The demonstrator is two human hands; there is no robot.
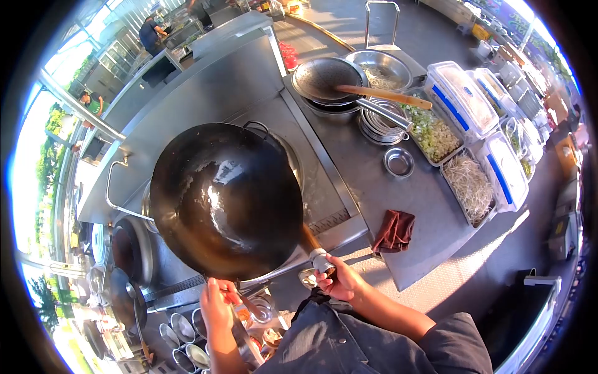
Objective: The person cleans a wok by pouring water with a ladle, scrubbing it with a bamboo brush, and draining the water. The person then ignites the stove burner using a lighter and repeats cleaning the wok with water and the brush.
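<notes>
A large dark wok (227,193), its inner surface shiny, fills the middle of the view above the stove. My right hand (339,280) is closed around the end of its wooden handle, which has a grey sleeve near my fingers. A loop handle stands at the wok's far rim. My left hand (218,302) is just below the near rim with its fingers curled. A thin, dark, spoon-like shape runs beside these fingers, and I cannot make out what they hold. Whether they touch the rim is unclear.
On the right-hand steel counter (430,243) lie a brown cloth (394,230), a small metal bowl (398,162), a strainer pan (330,80) with a wooden stick across it, a tray of bean sprouts (468,187) and chopped vegetables (430,134). A faucet (118,165) stands left. People work far behind.
</notes>
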